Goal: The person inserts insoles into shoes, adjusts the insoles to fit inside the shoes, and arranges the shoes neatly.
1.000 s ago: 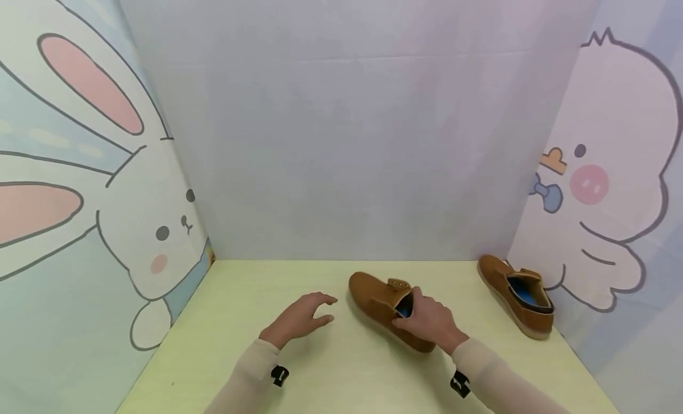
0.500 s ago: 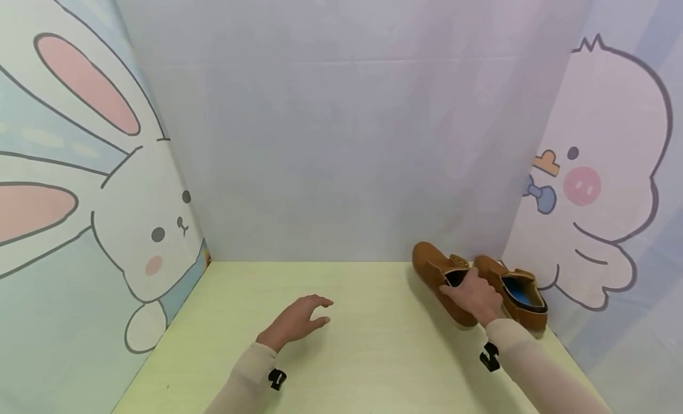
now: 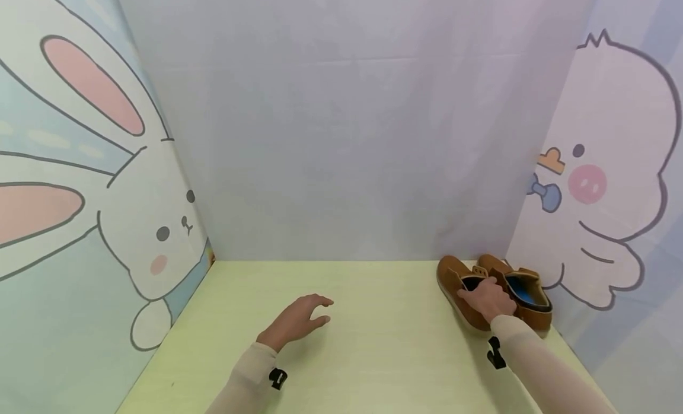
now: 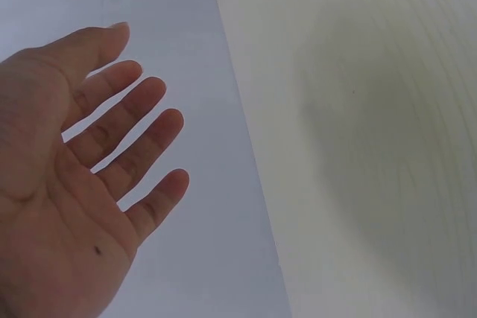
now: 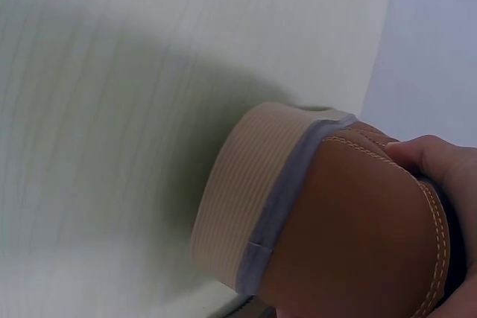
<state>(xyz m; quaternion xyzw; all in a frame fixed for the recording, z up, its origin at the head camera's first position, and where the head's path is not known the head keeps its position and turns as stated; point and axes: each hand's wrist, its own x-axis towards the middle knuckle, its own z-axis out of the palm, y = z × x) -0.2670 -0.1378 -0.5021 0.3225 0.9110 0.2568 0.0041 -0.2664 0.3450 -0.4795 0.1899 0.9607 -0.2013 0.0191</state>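
My right hand (image 3: 490, 298) grips a brown shoe (image 3: 456, 283) by its collar, the thumb on the near side of the opening. In the right wrist view the heel of this brown shoe (image 5: 350, 221) shows tan stitching and a ribbed beige sole, close over the table. Right beside it stands a matching shoe (image 3: 535, 316) with a blue insole, toe toward the back wall; my right hand overlaps its edge in the head view. Over the left half of the table hovers my left hand (image 3: 296, 322), holding nothing. Its fingers (image 4: 149, 143) are spread and relaxed in the left wrist view.
A pale yellow-green table (image 3: 373, 354) lies under both hands. Behind it rises a grey-white back wall (image 3: 341, 165). Side panels carry a cartoon rabbit (image 3: 144, 236) on the left and a cartoon chick (image 3: 603, 182) on the right, near the shoes.
My right hand has carried the brown shoe from the table's middle to the right, lifting it and lowering it alongside the other shoe. The left hand has stayed nearly still.
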